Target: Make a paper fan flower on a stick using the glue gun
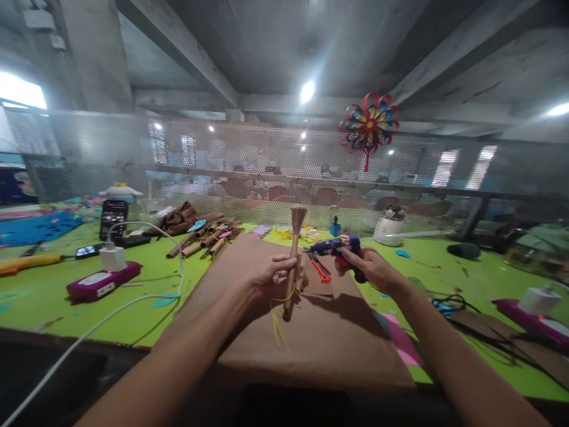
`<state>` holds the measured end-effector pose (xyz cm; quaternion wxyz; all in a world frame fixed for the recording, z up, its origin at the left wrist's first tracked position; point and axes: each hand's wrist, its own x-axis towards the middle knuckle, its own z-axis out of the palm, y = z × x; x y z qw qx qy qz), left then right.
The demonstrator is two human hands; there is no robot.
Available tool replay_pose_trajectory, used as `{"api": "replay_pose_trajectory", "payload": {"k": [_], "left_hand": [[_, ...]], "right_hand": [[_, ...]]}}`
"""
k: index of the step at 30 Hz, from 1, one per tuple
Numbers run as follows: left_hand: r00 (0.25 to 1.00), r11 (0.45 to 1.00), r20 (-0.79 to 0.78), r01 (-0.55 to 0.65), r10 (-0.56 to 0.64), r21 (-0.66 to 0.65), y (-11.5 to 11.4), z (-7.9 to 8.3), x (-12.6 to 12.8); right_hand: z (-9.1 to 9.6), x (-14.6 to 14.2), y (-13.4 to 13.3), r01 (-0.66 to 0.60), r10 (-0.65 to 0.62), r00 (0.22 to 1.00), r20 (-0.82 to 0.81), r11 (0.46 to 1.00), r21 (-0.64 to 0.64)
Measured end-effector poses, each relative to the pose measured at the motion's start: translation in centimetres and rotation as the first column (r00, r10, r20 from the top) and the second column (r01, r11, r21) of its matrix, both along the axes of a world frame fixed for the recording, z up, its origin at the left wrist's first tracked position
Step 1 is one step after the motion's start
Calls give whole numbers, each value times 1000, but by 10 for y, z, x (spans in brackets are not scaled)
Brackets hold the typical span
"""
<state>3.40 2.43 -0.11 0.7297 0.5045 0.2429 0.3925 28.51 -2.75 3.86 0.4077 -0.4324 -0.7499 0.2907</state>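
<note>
My left hand point(276, 274) is closed around a brown paper roll point(290, 296), held nearly upright, whose top fans out into thin fringe like a small brush. Yellow string point(279, 326) is tied about its lower part and dangles. In my right hand point(371, 268) is a dark blue glue gun point(335, 246), its nozzle pointing left, close to the roll; whether the tip touches cannot be told. Behind the roll, an orange-red utility knife point(320, 270) lies on a large sheet of brown paper point(249, 344).
Several tied brown paper rolls point(208, 240) are piled at the back left. A purple power strip point(104, 281) with a white cable point(180, 267) sits left; another power strip point(528, 314) is right. A phone point(113, 219) stands upright. A white jar point(389, 228) is near the mesh partition point(284, 154).
</note>
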Motion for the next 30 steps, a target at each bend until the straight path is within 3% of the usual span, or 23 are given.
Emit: {"api": "replay_pose_trajectory", "payload": {"k": [3, 15, 30], "left_hand": [[1000, 1000, -8, -6, 6, -22, -2, 1, 1], [995, 995, 1, -102, 102, 19, 8, -6, 1], [992, 993, 48, -116, 116, 3, 3, -3, 1]], "right_hand": [[-3, 2, 3, -10, 10, 999, -43, 1000, -4], [-8, -7, 6, 39, -46, 997, 64, 993, 114], [-7, -10, 2, 41, -51, 994, 96, 993, 106]]}}
